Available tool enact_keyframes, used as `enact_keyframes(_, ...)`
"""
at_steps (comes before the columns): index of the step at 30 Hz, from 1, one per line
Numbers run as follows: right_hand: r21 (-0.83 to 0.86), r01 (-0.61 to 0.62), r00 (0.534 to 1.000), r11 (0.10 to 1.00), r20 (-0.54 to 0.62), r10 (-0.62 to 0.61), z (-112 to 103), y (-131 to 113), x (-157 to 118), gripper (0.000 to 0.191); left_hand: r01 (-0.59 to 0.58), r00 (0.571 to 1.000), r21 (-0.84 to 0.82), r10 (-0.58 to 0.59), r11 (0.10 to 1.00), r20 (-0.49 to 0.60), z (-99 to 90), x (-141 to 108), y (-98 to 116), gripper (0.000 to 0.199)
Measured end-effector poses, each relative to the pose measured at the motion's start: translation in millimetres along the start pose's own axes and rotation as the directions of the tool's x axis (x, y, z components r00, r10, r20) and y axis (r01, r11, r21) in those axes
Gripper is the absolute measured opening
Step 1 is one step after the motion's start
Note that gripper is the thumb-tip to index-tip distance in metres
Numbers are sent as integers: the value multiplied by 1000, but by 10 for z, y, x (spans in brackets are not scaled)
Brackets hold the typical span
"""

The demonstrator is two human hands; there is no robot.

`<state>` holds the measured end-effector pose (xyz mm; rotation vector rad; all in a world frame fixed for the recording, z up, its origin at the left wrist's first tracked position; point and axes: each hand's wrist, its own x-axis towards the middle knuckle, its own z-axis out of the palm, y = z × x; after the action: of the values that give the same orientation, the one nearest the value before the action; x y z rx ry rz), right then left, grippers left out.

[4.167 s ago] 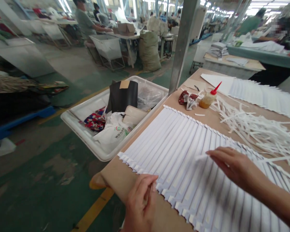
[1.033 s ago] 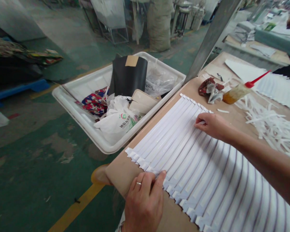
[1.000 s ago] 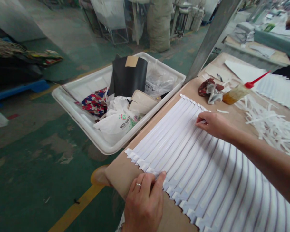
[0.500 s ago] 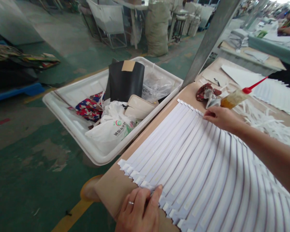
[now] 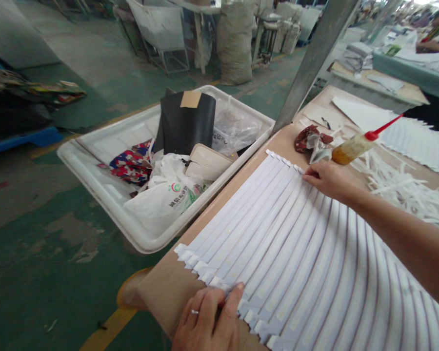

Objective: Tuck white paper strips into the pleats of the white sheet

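Observation:
White, flat strips with folded ends (image 5: 249, 229) lie overlapping in a long fanned row on the brown tabletop. My left hand (image 5: 207, 317), a ring on one finger, is at the near ends of the strips, its fingers curled and closed on a strip end. Across the row, my right hand (image 5: 327, 179) has thumb and fingers pinched together at the far end of a strip. What lies between the fingertips is partly hidden. Just behind the right hand is a bottle (image 5: 353, 147) of amber liquid with a red nozzle, leaning over.
A white plastic tub (image 5: 95, 190) stands left of the table, holding a black sheet (image 5: 188, 122) and a white plastic bag (image 5: 164, 195). A metal post (image 5: 310, 63) rises at the table's edge. White scraps (image 5: 406, 187) lie right. A person's arm (image 5: 428, 47) shows at another table.
The view has shifted slightly, so everything sits a little further left. Both hands stay at the same strip ends, with hardly any movement.

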<state>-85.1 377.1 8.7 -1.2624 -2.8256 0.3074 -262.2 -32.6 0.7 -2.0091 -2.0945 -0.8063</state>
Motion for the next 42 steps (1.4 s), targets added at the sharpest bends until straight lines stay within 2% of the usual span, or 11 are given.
enact_keyframes(5,2,-17,1000,1000,-22,17,0,-83,-30,18,-14,999,0,14,1000,34,-4,-14,1,34)
enact_keyframes(9,-3,-83,990,997,-111,82,-214,-60,-278,19,6,1000,-36,-5,999,24,0,-11,37,34)
enact_keyframes(13,44,-122,976,992,-179,128,-602,223,-943,20,46,999,-49,-47,998,-27,2,-14,68,27)
enact_keyframes(17,51,-160,984,986,-71,164,-849,572,-1905,24,18,995,-73,-25,997,-96,11,-10,70,18)
enact_keyframes(22,188,-301,952,935,12,305,-520,787,-2714,34,-13,991,-49,6,999,-132,19,0,67,18)
enact_keyframes(27,247,-286,937,926,-128,324,-86,742,-2699,37,-43,989,-66,33,997,-145,4,-1,64,17)
enact_keyframes(31,205,-206,946,957,-208,249,-182,329,-2606,29,5,996,-194,-23,981,-91,-167,-28,270,22)
enact_keyframes(33,244,-136,981,960,-101,165,-332,-99,-2651,24,16,998,-269,-33,963,-57,-282,-22,514,27)
enact_keyframes(35,352,-56,992,934,130,10,-482,-620,-2753,23,-8,1000,-330,1,944,-22,-370,20,809,34)
enact_keyframes(38,498,23,924,867,320,-208,-620,-1306,-2931,22,5,989,-404,57,915,140,-424,121,1160,33)
enact_keyframes(42,484,14,901,875,373,-220,-574,-1588,-3033,25,286,904,-507,-54,813,424,-437,154,1220,18)
